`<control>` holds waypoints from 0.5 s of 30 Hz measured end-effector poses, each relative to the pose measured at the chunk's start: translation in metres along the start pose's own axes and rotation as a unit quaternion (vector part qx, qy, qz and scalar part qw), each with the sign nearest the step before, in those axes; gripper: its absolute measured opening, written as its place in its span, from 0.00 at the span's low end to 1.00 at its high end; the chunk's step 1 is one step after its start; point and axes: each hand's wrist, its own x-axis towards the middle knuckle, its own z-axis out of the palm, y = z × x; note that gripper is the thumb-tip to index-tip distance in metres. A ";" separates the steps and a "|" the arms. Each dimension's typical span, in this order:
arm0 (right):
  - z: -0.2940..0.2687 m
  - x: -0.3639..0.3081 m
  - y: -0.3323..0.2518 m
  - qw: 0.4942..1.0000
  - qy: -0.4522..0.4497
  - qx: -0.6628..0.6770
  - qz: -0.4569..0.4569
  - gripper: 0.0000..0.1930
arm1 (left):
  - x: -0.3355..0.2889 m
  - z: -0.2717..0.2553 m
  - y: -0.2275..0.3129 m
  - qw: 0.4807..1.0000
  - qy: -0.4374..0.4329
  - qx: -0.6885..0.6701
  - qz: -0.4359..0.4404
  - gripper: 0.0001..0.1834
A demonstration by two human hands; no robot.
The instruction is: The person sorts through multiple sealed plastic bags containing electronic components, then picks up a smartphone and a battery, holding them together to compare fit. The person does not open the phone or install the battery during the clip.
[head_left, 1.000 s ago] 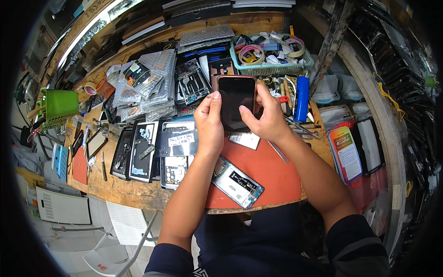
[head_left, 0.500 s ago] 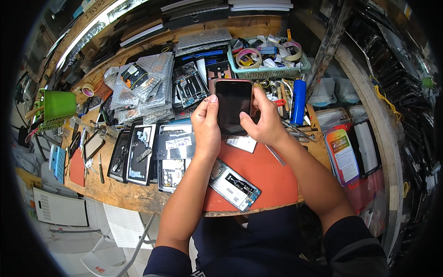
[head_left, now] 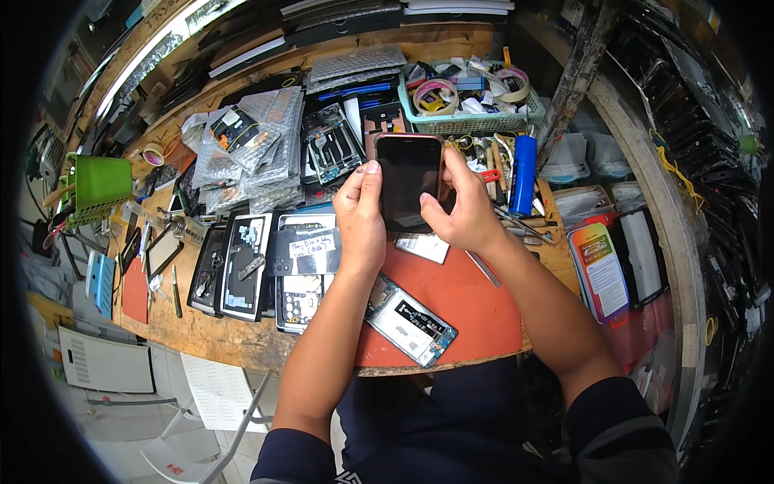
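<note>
A smartphone [head_left: 409, 181] with a dark screen and a reddish edge is held upright above the bench. My left hand [head_left: 361, 211] grips its left side, thumb along the edge. My right hand [head_left: 466, 206] wraps the right side, its thumb over the lower part of the screen. Below, an opened phone [head_left: 413, 324] with its inner parts bare lies on the red mat [head_left: 476, 331]. A flat white part [head_left: 422, 248] rests just under the held phone, partly hidden by it.
Trays of phone parts [head_left: 246, 266] stand left of my left forearm. Behind them are bubble-wrapped packs [head_left: 250, 153] and a disassembled device [head_left: 332, 147]. A pale green basket [head_left: 476, 121] with tape rolls sits at the back, near a blue cylinder [head_left: 523, 173]. A green bin [head_left: 101, 185] stands far left.
Both hands keep the same hold on the phone. The view has shifted very slightly; nothing else has visibly moved.
</note>
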 end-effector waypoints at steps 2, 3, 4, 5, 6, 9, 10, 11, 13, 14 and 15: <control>0.001 0.001 0.005 1.000 0.006 -0.010 -0.027 0.23 | 0.000 0.000 0.002 1.000 -0.006 -0.001 0.001 0.14; 0.001 0.001 0.006 0.999 0.009 -0.015 -0.041 0.23 | 0.000 -0.001 0.002 1.000 -0.009 -0.002 0.001 0.14; 0.001 0.002 0.005 0.999 0.006 -0.017 -0.034 0.23 | 0.000 -0.001 0.001 1.000 -0.008 -0.004 0.002 0.14; 0.001 0.002 0.002 0.999 0.003 -0.019 -0.027 0.23 | 0.000 -0.002 -0.001 1.000 -0.007 -0.006 0.002 0.14; 0.001 0.002 -0.001 1.000 0.000 -0.021 -0.019 0.23 | 0.001 -0.003 -0.001 1.000 -0.006 -0.008 0.003 0.14; 0.000 0.003 0.002 0.999 -0.003 -0.040 -0.032 0.24 | -0.001 -0.001 0.003 1.000 -0.009 -0.001 -0.002 0.13; 0.000 0.001 0.004 0.998 -0.003 -0.048 -0.041 0.24 | -0.001 -0.001 0.002 1.000 -0.011 -0.006 0.002 0.13; 0.000 0.000 0.007 0.998 -0.002 -0.053 -0.044 0.25 | 0.000 -0.002 0.001 1.000 -0.012 -0.012 0.005 0.13; 0.001 0.001 0.011 0.996 -0.001 -0.063 -0.056 0.26 | 0.001 -0.001 0.000 1.000 -0.008 -0.023 0.008 0.13; 0.001 0.000 0.008 0.998 -0.017 -0.054 -0.028 0.26 | 0.001 -0.002 0.000 1.000 -0.007 -0.020 0.008 0.13; -0.001 -0.002 0.002 0.998 -0.033 -0.045 0.001 0.26 | 0.001 -0.003 -0.001 1.000 -0.006 -0.018 0.009 0.13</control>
